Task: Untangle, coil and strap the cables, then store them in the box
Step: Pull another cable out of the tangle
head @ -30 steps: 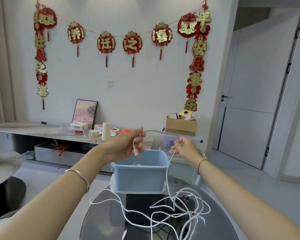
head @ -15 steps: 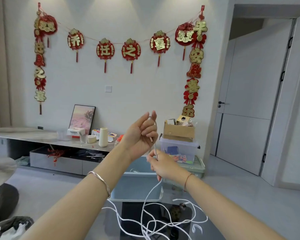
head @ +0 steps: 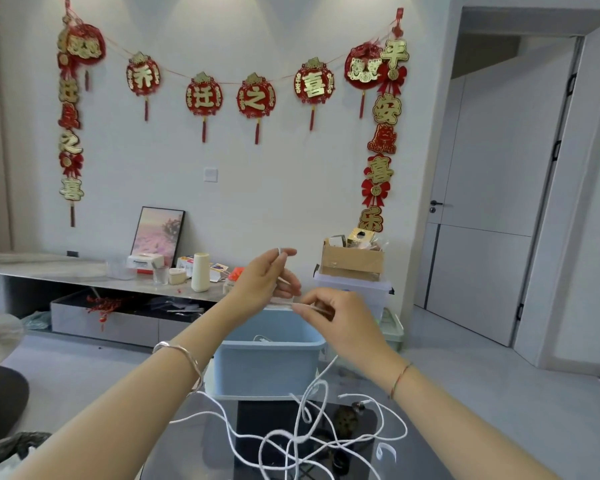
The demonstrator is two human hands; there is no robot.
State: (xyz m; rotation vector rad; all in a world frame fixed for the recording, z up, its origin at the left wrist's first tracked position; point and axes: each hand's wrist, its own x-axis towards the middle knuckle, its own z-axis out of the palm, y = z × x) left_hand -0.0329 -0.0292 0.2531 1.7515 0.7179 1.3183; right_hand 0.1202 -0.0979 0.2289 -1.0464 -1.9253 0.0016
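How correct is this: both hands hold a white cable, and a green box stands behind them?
One point is wrong: the box is light blue, not green. The head view shows it. The left hand and right hand do hold the white cable.

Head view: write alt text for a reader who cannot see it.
Two hands hold a white cable raised near a light blue box, the left hand with it looped over a finger, the right hand pinching it. The rest lies tangled on a dark glass table. Red decorations hang behind.
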